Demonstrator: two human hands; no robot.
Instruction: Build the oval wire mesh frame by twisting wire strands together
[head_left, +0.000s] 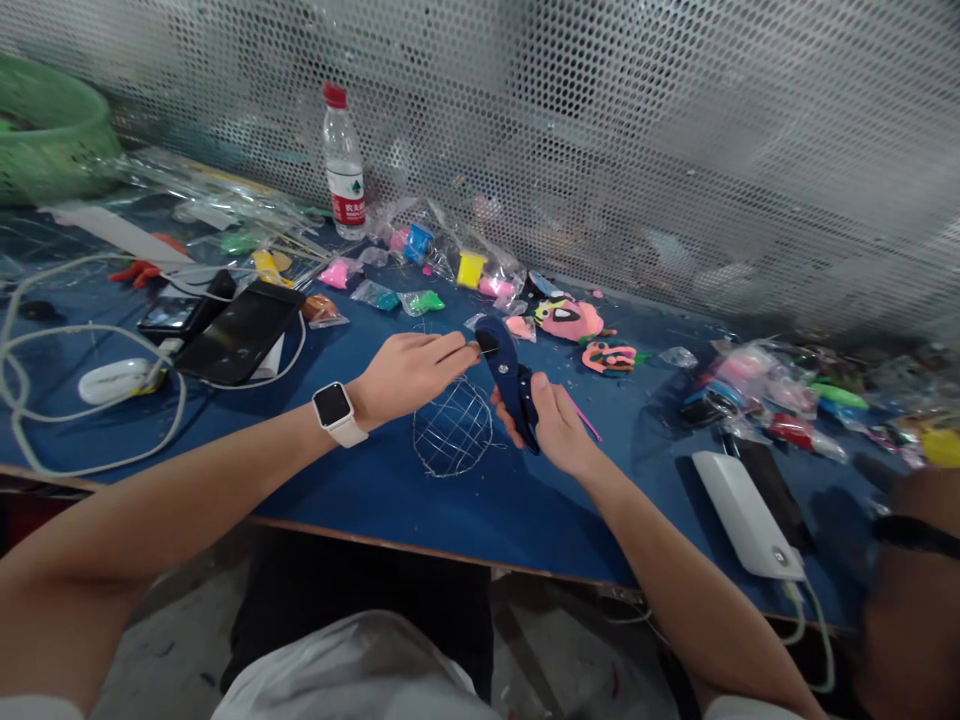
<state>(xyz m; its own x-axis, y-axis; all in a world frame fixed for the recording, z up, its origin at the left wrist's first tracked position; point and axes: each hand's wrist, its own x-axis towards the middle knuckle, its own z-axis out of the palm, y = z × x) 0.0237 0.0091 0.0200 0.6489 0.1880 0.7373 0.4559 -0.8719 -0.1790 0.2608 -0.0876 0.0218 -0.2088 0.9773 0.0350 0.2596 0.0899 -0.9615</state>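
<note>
My right hand is closed round the handles of a dark blue hand tool with a rounded head and a pivot screw, which looks like a wire cutter. At its head, my left hand is pinched closed on what seems to be a thin wire, and the fingertips nearly touch the tool. Below both hands a rounded wire mesh frame rests on the blue table. Whether the pinched wire joins that mesh I cannot tell. A thin pink stick shows just beyond my right hand.
A water bottle stands at the back by the perforated metal panel. Phones and looped white cables lie left. Bagged coloured clay and clay figures lie behind. A white power bank and another person's arm are right.
</note>
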